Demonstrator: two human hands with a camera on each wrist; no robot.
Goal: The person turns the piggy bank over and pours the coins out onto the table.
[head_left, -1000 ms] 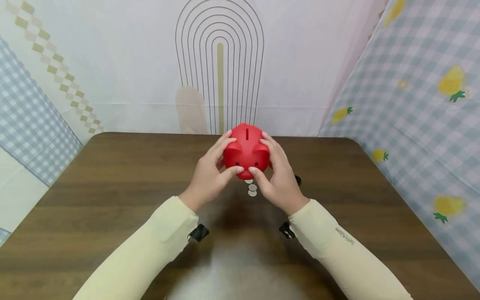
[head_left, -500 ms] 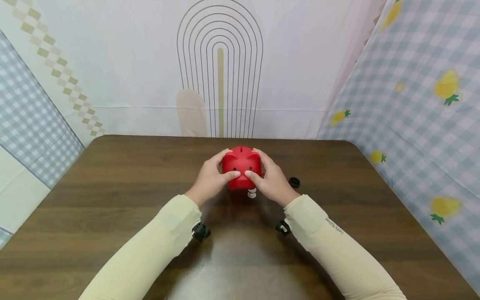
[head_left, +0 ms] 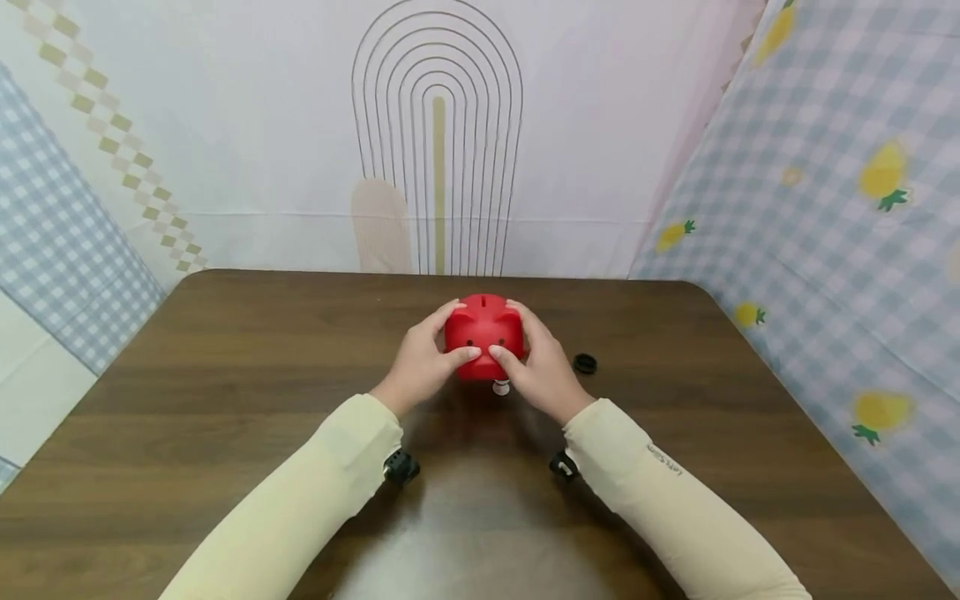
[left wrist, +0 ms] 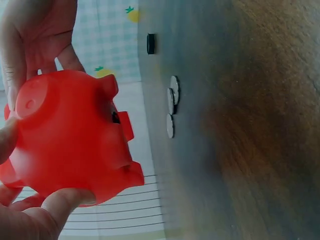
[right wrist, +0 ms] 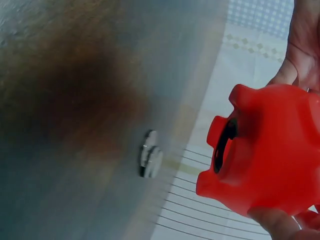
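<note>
A red piggy bank [head_left: 483, 323] is held between both hands, raised off the wooden table with its face towards me. My left hand [head_left: 423, 358] grips one side, thumb on the snout. The right hand [head_left: 550, 367] grips the opposite side, its thumb also on the snout. On top is a coin slot. The right wrist view shows an uncovered round hole [right wrist: 226, 145] in the belly, between the short feet. Below the bank lie silver coins [left wrist: 170, 126], three of them visible in the left wrist view; in the head view the bank mostly hides them.
Right of the hands, a round black cap [head_left: 585, 363] lies on the brown wooden table [head_left: 262, 358]. Patterned cloths [head_left: 622, 108] hang behind and along the sides. Each wrist wears a black device [head_left: 401, 467].
Over the last second the bank has come down closer to the table in both hands, and the cap has come fully into view. During the last half second it has hardly moved.
</note>
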